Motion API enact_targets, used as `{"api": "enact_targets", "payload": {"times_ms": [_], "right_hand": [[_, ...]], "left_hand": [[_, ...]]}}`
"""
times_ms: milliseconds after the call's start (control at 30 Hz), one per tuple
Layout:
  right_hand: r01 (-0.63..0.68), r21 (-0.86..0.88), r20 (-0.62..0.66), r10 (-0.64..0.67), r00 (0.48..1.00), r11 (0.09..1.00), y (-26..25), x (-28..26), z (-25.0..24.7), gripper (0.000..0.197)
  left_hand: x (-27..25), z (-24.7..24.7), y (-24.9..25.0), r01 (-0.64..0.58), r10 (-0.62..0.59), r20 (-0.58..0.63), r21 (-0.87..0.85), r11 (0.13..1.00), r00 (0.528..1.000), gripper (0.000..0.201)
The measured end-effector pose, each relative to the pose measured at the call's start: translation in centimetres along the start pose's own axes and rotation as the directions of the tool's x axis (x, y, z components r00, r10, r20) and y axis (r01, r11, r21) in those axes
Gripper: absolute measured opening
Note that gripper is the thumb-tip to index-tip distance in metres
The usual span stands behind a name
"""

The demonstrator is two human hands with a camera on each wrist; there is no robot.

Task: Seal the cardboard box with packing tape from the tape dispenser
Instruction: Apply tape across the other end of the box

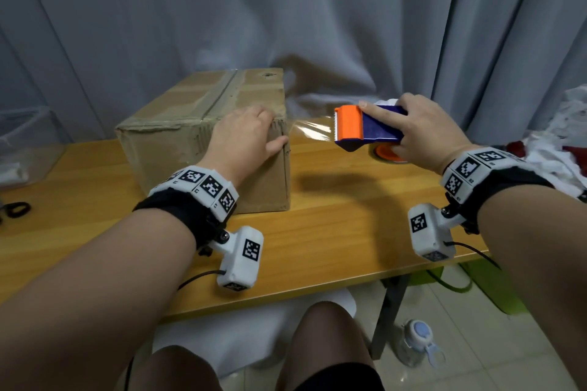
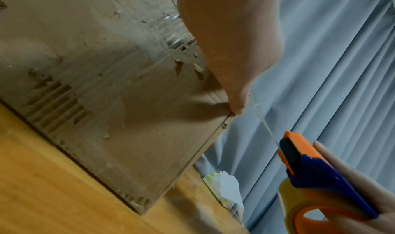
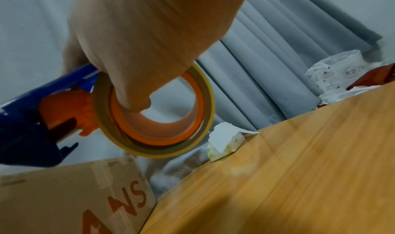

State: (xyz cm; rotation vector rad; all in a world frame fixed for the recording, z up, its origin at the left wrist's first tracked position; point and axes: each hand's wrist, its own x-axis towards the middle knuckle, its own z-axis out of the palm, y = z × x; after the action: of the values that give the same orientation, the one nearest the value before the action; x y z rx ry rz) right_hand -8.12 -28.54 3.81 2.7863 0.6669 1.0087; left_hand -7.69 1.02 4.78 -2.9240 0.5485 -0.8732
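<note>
A worn cardboard box (image 1: 190, 136) (image 2: 107, 85) (image 3: 74, 195) stands on the wooden table (image 1: 349, 225), its top seam covered with clear tape. My left hand (image 1: 247, 133) (image 2: 230, 43) lies flat over the box's near right top corner, and its thumb presses on the box's edge. My right hand (image 1: 422, 130) grips the blue and orange tape dispenser (image 1: 365, 127) (image 2: 316, 175) (image 3: 25, 119) in the air to the right of the box, index finger stretched along its top. A strip of clear tape (image 1: 313, 130) (image 2: 265, 121) runs taut from the box corner to the dispenser's blade.
A tissue pack (image 2: 222, 192) (image 3: 224, 143) lies at the table's far edge by the grey curtain. White bags (image 1: 565, 143) pile up at the right. A clear plastic bin (image 1: 25, 143) sits at the left. On the floor stands a water bottle (image 1: 419, 343).
</note>
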Motion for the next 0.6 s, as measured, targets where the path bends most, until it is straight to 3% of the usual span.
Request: {"api": "enact_targets", "payload": {"times_ms": [167, 333, 600], "right_hand": [[-0.028, -0.019, 0.110, 0.030, 0.994, 0.999, -0.2, -0.2, 0.2, 0.076], [0.008, -0.138, 0.340, 0.040, 0.940, 0.990, -3.0, 2.3, -0.7, 0.062], [0.026, -0.264, 0.430, 0.094, 0.898, 0.964, -7.6, 4.9, -2.6, 0.059]], "left_hand": [[0.1, -0.2, 0.2, 0.040, -0.040, 0.028, -0.001, 0.999, 0.999, 0.054], [0.1, -0.1, 0.3, 0.044, -0.045, 0.054, 0.011, 0.999, 0.998, 0.053], [0.1, -0.4, 0.2, 0.027, -0.027, 0.049, 0.009, 1.000, 0.998, 0.052]]}}
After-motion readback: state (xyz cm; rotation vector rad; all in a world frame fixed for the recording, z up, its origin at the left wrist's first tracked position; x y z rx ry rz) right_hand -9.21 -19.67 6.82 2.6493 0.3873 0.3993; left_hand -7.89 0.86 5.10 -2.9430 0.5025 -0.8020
